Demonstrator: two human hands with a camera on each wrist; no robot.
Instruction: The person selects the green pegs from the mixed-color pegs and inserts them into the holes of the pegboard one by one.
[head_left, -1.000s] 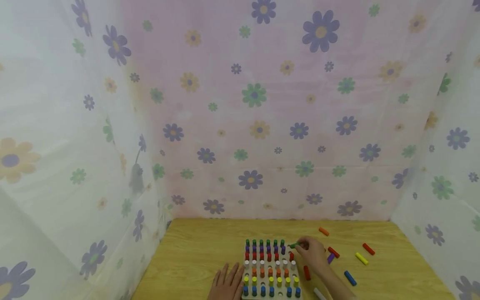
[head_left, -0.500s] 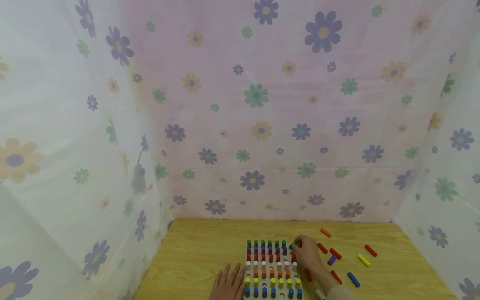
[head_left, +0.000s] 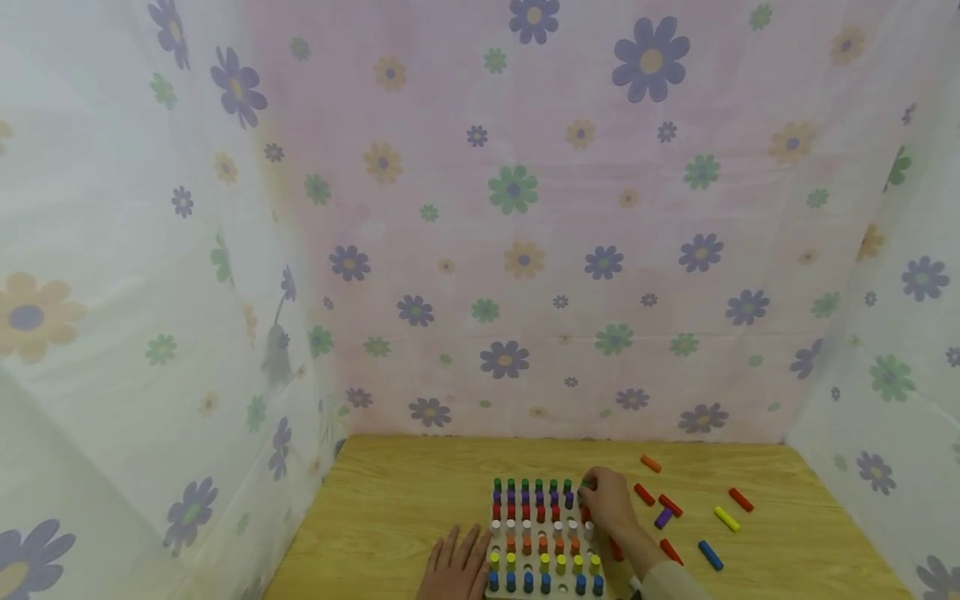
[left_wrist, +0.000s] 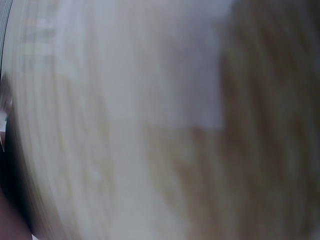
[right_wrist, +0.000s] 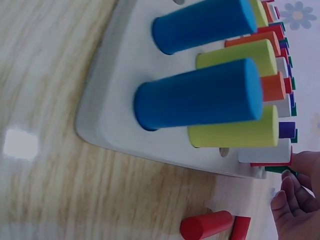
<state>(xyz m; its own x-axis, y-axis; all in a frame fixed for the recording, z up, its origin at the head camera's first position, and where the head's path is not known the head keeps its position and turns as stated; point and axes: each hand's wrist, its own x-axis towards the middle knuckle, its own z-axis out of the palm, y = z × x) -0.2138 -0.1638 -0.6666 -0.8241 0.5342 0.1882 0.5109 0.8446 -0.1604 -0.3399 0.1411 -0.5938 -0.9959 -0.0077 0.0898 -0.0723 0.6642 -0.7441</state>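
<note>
A white pegboard (right_wrist: 112,75) stands on the table with rows of coloured pegs upright in it, among them blue pegs (right_wrist: 200,97) and yellow-green pegs (right_wrist: 235,127). At its far right corner my right hand (head_left: 609,502) pinches a green peg (right_wrist: 281,170) between thumb and fingers. Most of that peg is hidden by the hand, so whether it sits in a hole I cannot tell. My left hand (head_left: 454,567) lies flat with its fingers spread, against the board's left side. The left wrist view is blurred and shows mainly the tabletop.
Loose pegs lie right of the board: an orange peg (head_left: 650,463), several red ones such as the red peg (head_left: 741,499), a yellow peg (head_left: 727,519), a purple peg (head_left: 663,518) and a blue peg (head_left: 710,555). Flowered curtains (head_left: 562,333) enclose the wooden table (head_left: 397,492).
My right hand has brought the green peg, earlier held sideways and in plain sight, to the board's far right corner, where fingers mostly cover it. The left hand has stayed in place.
</note>
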